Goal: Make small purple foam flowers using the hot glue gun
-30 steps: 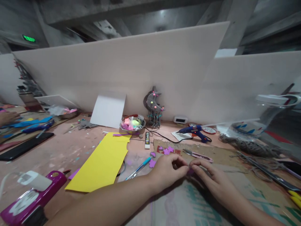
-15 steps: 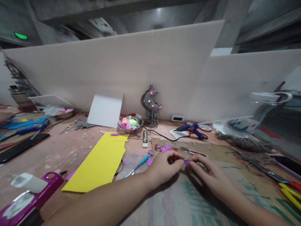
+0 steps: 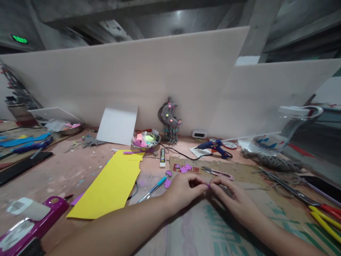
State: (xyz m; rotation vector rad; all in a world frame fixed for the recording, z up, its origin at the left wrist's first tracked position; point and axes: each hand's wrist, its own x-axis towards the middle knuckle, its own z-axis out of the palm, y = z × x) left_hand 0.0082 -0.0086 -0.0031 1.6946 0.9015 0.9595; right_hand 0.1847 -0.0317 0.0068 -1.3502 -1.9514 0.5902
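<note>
My left hand (image 3: 186,188) and my right hand (image 3: 226,193) meet over the cardboard, thumbs and forefingers pinched together. Between their fingertips is a small purple piece (image 3: 208,186), mostly covered by the fingers. Just beyond my left hand lie several purple flower-shaped cutouts (image 3: 183,169). Another purple cutout (image 3: 167,183) rests at the left hand's side, close to the tip of a blue pen (image 3: 157,185). Small snips with a pink handle (image 3: 218,173) lie past the right hand.
Yellow paper (image 3: 106,188) and a purple-handled tool (image 3: 32,224) lie left. Behind are a bowl of coloured clay packets (image 3: 146,139), a moon ornament (image 3: 170,115) and a blue glue gun (image 3: 214,145). Scissors (image 3: 301,195), grey yarn (image 3: 266,161) and a clear jug (image 3: 279,137) are right.
The fingertips of both hands have come closer together, and less of the purple piece shows between them. The whole view has shifted slightly.
</note>
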